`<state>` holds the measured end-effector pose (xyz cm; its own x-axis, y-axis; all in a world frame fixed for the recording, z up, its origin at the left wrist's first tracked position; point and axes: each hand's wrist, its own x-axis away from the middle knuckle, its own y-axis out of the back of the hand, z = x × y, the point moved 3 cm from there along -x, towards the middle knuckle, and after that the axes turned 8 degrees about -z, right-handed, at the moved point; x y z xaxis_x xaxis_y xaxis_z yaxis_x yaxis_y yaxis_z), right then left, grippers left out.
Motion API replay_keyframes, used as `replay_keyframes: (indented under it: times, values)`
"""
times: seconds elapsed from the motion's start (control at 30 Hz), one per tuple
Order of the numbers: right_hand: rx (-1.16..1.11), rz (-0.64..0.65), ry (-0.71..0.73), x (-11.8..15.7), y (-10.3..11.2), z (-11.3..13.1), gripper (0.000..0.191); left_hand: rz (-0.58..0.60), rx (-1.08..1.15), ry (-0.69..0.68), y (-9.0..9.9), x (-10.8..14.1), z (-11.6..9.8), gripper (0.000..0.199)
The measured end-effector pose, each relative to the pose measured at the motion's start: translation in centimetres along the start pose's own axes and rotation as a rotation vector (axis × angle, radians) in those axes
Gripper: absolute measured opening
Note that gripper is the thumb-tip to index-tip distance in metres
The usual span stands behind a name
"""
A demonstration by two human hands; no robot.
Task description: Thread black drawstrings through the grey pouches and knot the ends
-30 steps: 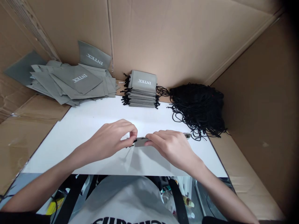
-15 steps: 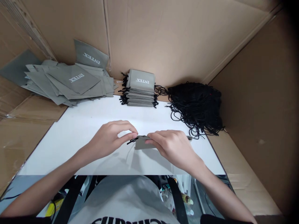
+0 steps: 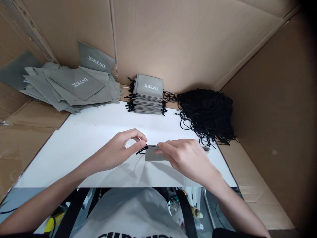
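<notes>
Above the white table (image 3: 99, 132), the left hand (image 3: 126, 145) is pinching the gray pouch's (image 3: 156, 156) corded corner, while the right hand (image 3: 185, 157) is arching palm-down, gripping its top edge.

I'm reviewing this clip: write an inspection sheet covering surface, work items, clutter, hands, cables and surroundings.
Surface: white tabletop, open around the hands.
Work items: grey pouch in hand, black cord ends at its left; neat pouch stack behind; loose grey pouches far left; tangled black cords right.
Clutter: yellow item and bottles below the table's near edge.
Hands: right hand holds the pouch; left hand at its corded end, exact grip unclear.
Cables: thin dark cable lower left, below table level.
Surroundings: cardboard walls behind and both sides.
</notes>
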<state>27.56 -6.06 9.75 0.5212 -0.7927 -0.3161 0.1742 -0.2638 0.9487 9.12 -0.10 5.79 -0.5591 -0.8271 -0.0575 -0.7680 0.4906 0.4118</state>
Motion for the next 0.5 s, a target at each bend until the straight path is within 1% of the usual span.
replay_keyframes:
  times: [0.07,0.1,0.17,0.23,0.3,0.4,0.43,0.47,0.5]
  values:
    - [0.03,-0.004,0.021,0.0,0.2,0.1,0.031,0.029,-0.12,-0.125,0.7,-0.2,-0.6,0.016]
    - [0.041,-0.013,0.024,-0.1,0.3,0.1,0.031,0.023,-0.152,-0.182,0.8,-0.3,-0.9,0.015]
    - [0.036,-0.028,0.015,0.0,0.4,0.0,0.031,-0.049,-0.163,-0.269,0.9,-0.3,-1.3,0.014]
    - [-0.005,-0.04,-0.009,0.0,0.5,-0.2,0.032,-0.161,-0.084,-0.311,0.5,-0.1,-1.4,0.012]
    - [-0.059,-0.04,-0.035,0.1,0.7,-0.6,0.033,-0.283,0.057,-0.289,-0.1,0.1,-1.2,0.01]
    - [-0.103,-0.042,-0.073,0.2,0.8,-1.0,0.035,-0.455,0.291,-0.137,-0.8,0.4,-0.4,0.011]
    - [-0.099,-0.041,-0.081,0.2,0.9,-1.1,0.035,-0.487,0.34,-0.085,-1.0,0.5,-0.2,0.013]
    - [-0.087,-0.039,-0.083,0.2,0.9,-1.1,0.035,-0.488,0.356,-0.047,-1.0,0.6,-0.1,0.016]
    - [-0.07,-0.03,-0.078,0.2,0.9,-1.0,0.035,-0.459,0.336,-0.026,-0.9,0.5,-0.1,0.019]
